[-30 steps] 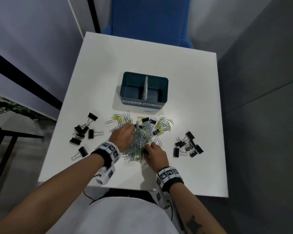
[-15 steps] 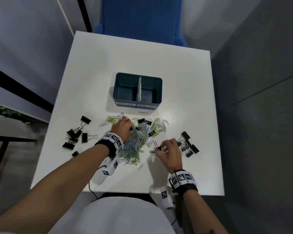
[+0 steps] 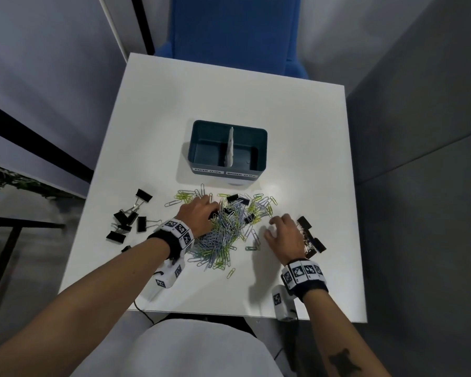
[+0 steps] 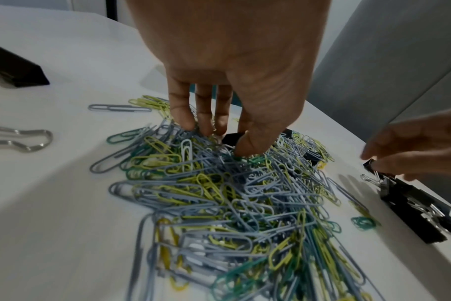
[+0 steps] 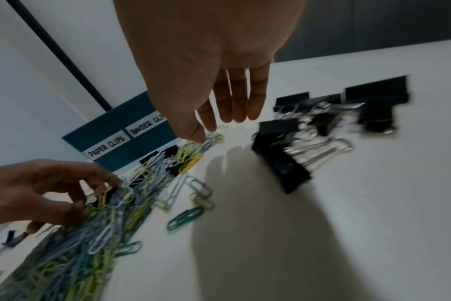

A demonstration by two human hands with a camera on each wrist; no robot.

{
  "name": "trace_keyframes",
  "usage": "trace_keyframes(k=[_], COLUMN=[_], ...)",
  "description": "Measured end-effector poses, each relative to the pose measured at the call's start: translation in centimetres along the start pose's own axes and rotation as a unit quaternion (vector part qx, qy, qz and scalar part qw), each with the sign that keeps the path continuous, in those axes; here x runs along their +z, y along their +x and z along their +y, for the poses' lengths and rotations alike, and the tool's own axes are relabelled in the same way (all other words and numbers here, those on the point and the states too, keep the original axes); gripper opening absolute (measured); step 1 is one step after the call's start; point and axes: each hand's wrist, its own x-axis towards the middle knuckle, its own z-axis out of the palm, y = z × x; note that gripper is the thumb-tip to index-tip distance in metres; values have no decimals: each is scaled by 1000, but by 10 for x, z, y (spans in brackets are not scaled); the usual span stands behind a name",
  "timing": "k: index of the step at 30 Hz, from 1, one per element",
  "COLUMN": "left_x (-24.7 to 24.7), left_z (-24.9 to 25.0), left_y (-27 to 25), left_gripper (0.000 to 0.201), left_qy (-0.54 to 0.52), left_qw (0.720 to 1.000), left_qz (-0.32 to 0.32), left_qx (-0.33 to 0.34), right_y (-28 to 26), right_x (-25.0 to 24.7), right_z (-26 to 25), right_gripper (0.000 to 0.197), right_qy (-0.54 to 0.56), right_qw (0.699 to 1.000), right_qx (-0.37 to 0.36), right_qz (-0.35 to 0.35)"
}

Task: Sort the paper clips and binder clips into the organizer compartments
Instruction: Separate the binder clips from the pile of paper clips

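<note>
The left hand (image 4: 232, 67) is dug into the far part of the paper clips (image 4: 234, 195), fingertips (image 4: 247, 146) curled down round a black binder clip (image 4: 233, 137) half buried there; it looks pinched, though the tangle hides the contact. The right hand (image 5: 206, 67) hovers with fingers straight and relaxed, holding nothing, just left of a cluster of binder clips (image 5: 330, 126) lying on the table (image 3: 229, 91). Beyond both hands stands the organizer (image 3: 227, 148), its two compartments split by a divider and labelled for paper clips on the left and binder clips on the right; both look bare. More black clips (image 3: 131, 219) lie left of the left hand.

The step appears to be picking binder clips out of the mixed pile, so sorting has barely started. Next, the left hand needs to lift its clip free without dragging hooked paper clips along, then carry it forward to the right compartment. The right hand could gather its cluster and drop it there too.
</note>
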Motion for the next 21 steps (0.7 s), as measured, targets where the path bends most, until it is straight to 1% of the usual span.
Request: trace_keyframes(k=[3,5,7,9,11,13,15,17,18,21], left_x=[-2,-4,-5,-2,0,-2,-7,-14,-16,-18], left_z=[0,3,7,10,11,13,17,20,19,7], left_y=[1,0,-2,-4,-9,-15,-22,-29,-33,-46], left_gripper=[47,48,42,32,29,37,42,38,35,23], left_qy=[20,32,26,2,-29,-69,-105,-126,-132,-135], left_qw=[999,999,999,999,999,997,992,987,985,981], left_qz=[-13,-14,-7,3,14,40,77,101,109,139], left_qx=[22,30,36,37,25,15,9,5,1,-17], right_y=[14,23,29,32,34,35,36,36,36,30], right_x=[7,13,19,25,27,25,23,23,24,23], right_z=[-30,-44,-51,-55,-56,-55,-53,-50,-49,-46], right_gripper=[42,43,36,25,21,25,37,46,48,45], right_qy=[20,15,9,10,15,16,12,2,-11,-58], right_qw=[998,998,999,999,1000,999,998,998,998,998], right_qx=[-42,-41,-24,-11,-7,4,19,19,10,-27], right_qz=[-32,-46,-47,-29,-18,-30,-53,-61,-57,-11])
